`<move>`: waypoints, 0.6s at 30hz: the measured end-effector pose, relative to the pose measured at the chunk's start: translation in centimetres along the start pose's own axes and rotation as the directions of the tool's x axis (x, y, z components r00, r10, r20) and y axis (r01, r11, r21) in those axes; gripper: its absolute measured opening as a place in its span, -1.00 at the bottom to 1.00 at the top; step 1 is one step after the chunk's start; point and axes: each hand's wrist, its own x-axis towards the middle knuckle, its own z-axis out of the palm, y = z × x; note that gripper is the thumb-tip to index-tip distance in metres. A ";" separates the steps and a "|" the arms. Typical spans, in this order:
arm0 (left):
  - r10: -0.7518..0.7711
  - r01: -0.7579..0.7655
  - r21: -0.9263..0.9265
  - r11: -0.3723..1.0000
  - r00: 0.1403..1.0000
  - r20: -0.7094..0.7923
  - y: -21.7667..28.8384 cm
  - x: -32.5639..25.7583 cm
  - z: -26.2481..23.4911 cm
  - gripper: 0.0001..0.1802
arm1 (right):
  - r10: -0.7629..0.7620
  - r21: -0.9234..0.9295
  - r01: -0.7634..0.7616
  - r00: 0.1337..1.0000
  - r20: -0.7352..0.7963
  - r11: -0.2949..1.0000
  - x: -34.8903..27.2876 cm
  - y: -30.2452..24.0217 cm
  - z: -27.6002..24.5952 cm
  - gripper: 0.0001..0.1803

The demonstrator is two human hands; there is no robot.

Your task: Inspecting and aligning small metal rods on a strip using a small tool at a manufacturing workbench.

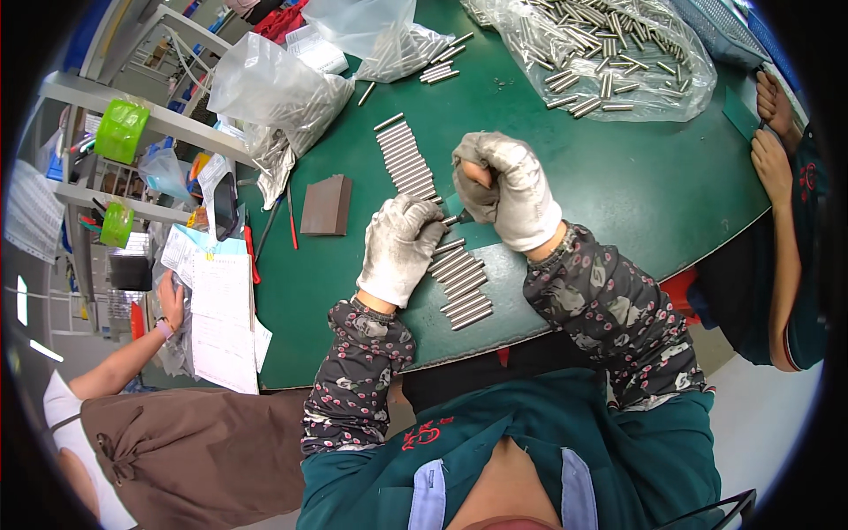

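My left hand [402, 249], in a greyish white work glove, is closed with its fingertips on a short metal pin [451, 220]. My right hand [511, 190], gloved too with a bare fingertip showing, is closed in a pinch at the pin's right end. Something small and dark sits under its fingers, too hidden to name. Beyond my left hand lies a neat row of steel pins [406, 157] side by side. A second, looser row of pins [463, 287] lies nearer me, right of my left wrist.
A brown block [325, 206] stands left of the rows. Plastic bags of pins [276, 88] and an open clear bag of loose pins [609, 62] lie at the back. Papers [223, 309] cover the left edge. Other people's hands rest at left [170, 305] and right [772, 163].
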 end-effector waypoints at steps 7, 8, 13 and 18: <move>0.025 -0.025 0.011 1.000 0.999 0.024 -0.1 0.2 0.0 -0.83 | 0.026 0.121 -0.025 1.000 -0.003 0.992 -0.3 0.0 0.1 -0.56; 0.027 -0.027 0.010 1.000 0.999 0.026 -0.1 0.3 0.0 -0.83 | 0.013 0.094 -0.013 1.000 -0.007 0.995 -0.3 0.1 -0.1 -0.56; 0.036 -0.037 0.027 0.999 0.999 0.024 -0.1 0.2 0.0 -0.84 | -0.018 0.080 0.020 0.999 -0.028 0.997 -0.6 0.2 -0.1 -0.58; 0.035 -0.035 0.016 0.999 0.999 0.021 0.0 0.3 0.0 -0.84 | -0.010 0.076 0.012 0.999 -0.033 0.997 -0.5 0.0 0.1 -0.51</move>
